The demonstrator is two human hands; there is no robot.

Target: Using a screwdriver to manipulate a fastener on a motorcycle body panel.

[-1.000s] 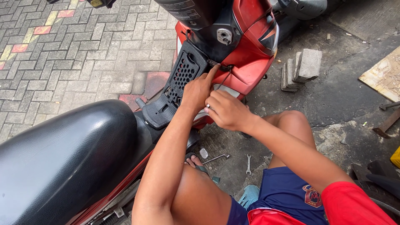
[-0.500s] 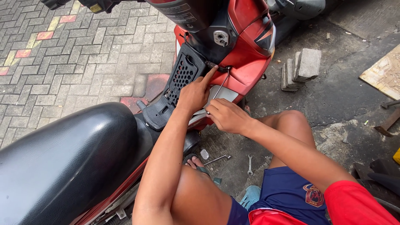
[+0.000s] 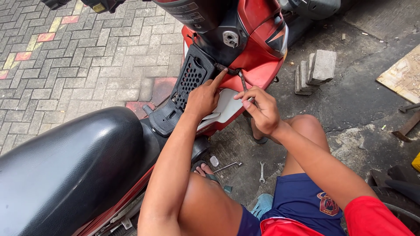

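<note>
Head view: right hand (image 3: 261, 112) holds L-shaped wrench (image 3: 241, 83) near-upright, tip pointing left.

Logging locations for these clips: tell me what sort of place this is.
Probably an outdoor roadside repair spot: a red scooter stands where brick paving meets stained concrete, and a wrench lies loose on the ground.

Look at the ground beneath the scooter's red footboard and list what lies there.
Under the red footboard, on the concrete, lie an open-ended spanner, a bent wrench and a small metal piece. The left hand and forearm cover the rest.
</note>
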